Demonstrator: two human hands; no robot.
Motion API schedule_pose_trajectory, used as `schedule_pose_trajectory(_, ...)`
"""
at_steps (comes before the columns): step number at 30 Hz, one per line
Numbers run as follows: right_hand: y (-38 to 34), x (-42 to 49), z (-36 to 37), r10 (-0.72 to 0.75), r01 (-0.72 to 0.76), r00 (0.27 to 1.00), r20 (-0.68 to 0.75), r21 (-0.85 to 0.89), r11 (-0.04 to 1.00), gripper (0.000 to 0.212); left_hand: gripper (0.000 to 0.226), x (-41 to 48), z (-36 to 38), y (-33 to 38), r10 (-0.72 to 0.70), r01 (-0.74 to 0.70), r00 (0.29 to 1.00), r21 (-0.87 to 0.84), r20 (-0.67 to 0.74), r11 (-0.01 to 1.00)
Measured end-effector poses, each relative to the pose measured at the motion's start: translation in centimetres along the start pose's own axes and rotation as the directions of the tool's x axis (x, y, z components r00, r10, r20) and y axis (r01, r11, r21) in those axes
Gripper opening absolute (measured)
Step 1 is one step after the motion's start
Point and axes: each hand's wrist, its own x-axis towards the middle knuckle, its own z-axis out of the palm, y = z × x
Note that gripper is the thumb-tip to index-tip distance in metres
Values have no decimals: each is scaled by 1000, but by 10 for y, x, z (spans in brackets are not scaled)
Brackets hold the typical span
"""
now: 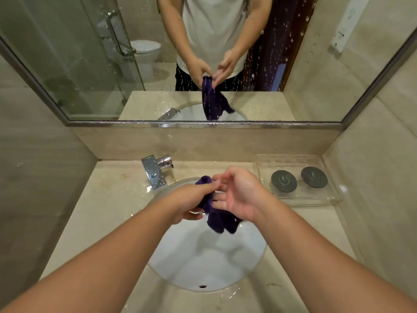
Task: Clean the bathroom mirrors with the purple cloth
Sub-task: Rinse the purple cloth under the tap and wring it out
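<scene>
The left hand [191, 201] is gripping the purple cloth [220, 219] with its fingers curled around the bunched upper part, so the middle of the cloth is staying hidden under them. The right hand [237, 195], at 3 o'clock from the left one, is lying released, its fingers loose and nearly straight against the cloth; some of its fingertips are hiding behind the left fingers. The loose end of the cloth is hanging toward 5 o'clock above the white basin [203, 256]. The chrome faucet [155, 170] is standing at 10 o'clock from the hands. At 2 o'clock a clear tray [316, 197] is carrying two dark discs [283, 181], whose marks are too small to read. The mirror [90, 64], at 12 o'clock, is showing water drops, and the picture edge is cutting off its top.
</scene>
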Motion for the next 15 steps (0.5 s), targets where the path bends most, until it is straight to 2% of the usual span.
schedule_pose_trajectory(2,-5,0,-7,-26,27,1000,7,-88,996,36,29,-1,-2,-1,78,-79,996,-9,-46,997)
schedule_pose_trajectory(3,-5,2,-12,-92,82,994,-52,-168,982,40,25,-2,-2,1,111,-113,992,-25,-68,993)
schedule_pose_trajectory(4,-5,4,-17,-194,151,970,-145,-264,953,42,21,-3,-2,3,129,-133,986,-33,-105,991)
schedule_pose_trajectory(6,0,7,-36,-401,230,868,-293,-478,848,57,15,-5,-3,9,154,-162,972,-28,-175,986)
schedule_pose_trajectory(7,6,10,-46,-445,218,855,-267,-593,775,73,14,-6,-4,13,174,-178,967,-7,-183,984)
schedule_pose_trajectory(8,14,12,-53,-430,192,883,-187,-692,696,91,12,-8,-3,18,202,-200,964,30,-171,979)
schedule_pose_trajectory(10,35,19,-54,-309,146,950,-46,-810,568,128,12,-14,-2,29,265,-254,958,108,-112,961)
schedule_pose_trajectory(11,44,23,-49,-279,156,960,-2,-827,540,139,12,-18,-1,34,291,-279,954,136,-73,951)
schedule_pose_trajectory(12,52,30,-45,-296,202,955,33,-803,561,139,14,-22,0,40,309,-301,951,158,-31,941)
schedule_pose_trajectory(13,57,36,-41,-341,270,938,56,-737,620,123,14,-25,0,44,320,-316,947,179,5,932)
schedule_pose_trajectory(15,58,43,-35,-408,328,913,20,-630,703,51,16,-30,-5,52,328,-323,944,215,11,922)
